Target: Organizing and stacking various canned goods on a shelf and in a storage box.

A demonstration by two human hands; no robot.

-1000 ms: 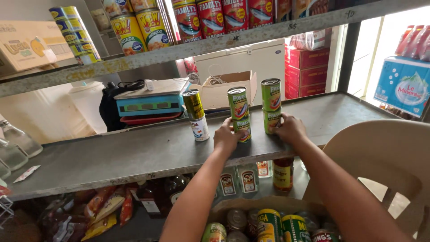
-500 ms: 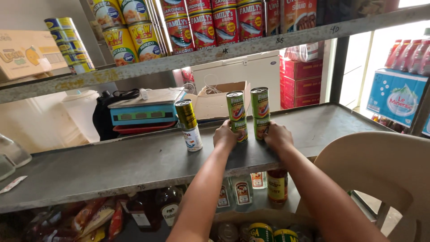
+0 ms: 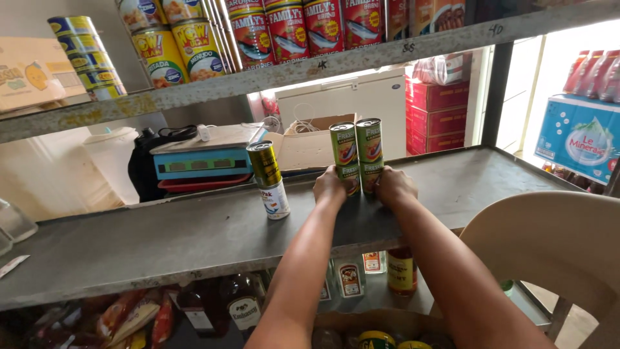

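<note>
Tall green cylindrical tin cans (image 3: 356, 157) carry red and yellow label bands; at nine o'clock, a gold-and-white stacked can (image 3: 270, 179); the metal shelf (image 3: 161, 239) is dull grey.

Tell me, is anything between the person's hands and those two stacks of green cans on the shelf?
Nothing visible. The left hand and right hand already touch the two stacks of green cans from either side. The nearest other thing, a stack of two other cans, stands apart to the left.
</note>
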